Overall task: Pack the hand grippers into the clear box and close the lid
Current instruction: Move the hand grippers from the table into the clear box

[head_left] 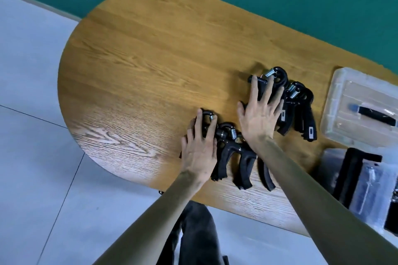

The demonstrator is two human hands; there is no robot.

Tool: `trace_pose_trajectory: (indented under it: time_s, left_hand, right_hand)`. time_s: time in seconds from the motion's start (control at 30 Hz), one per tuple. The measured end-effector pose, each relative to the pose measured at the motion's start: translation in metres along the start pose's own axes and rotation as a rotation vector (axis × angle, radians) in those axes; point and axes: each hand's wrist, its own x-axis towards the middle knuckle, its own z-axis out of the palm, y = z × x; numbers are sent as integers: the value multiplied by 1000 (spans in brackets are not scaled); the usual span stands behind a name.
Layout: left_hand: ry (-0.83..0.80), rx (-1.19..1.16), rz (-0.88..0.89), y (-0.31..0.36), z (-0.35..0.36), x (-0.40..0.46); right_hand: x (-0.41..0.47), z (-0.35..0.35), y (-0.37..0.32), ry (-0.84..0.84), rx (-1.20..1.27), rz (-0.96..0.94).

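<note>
Several black hand grippers with steel springs lie on the wooden table (pixel 140 54) in two clusters. The near cluster (pixel 234 157) lies by the table's front edge, and my left hand (pixel 199 148) rests flat on its left side with fingers spread. The far cluster (pixel 299 105) lies to the right, and my right hand (pixel 259 114) lies flat on its left grippers, fingers apart. At the right edge sits the clear lid (pixel 336 114) with a black handle. Below it stands the clear box (pixel 331 157), partly cut off, with dark things inside.
The oval table ends just in front of my body; grey floor lies to the left and below. A green wall runs behind the table. My dark trousers show under the table's front edge.
</note>
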Motion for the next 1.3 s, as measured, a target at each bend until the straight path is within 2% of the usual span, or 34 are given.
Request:
trace_pose_trajectory:
  time_s: [0.3, 0.57, 0.97, 1.2, 1.3]
  left_hand:
    - [45, 3, 17, -2, -3, 4]
    - [74, 31, 10, -1, -3, 11]
    - [-59, 21, -20, 2, -19, 12]
    - [-13, 4, -14, -4, -25, 3]
    - [69, 5, 30, 0, -26, -3]
  right_hand:
    - [19, 5, -6, -10, 56, 163]
    - [29, 5, -6, 45, 39, 145]
    - [9, -14, 1, 107, 38, 22]
    - [-17, -22, 3, 154, 15, -50]
    - [-32, -25, 9, 176, 8, -39]
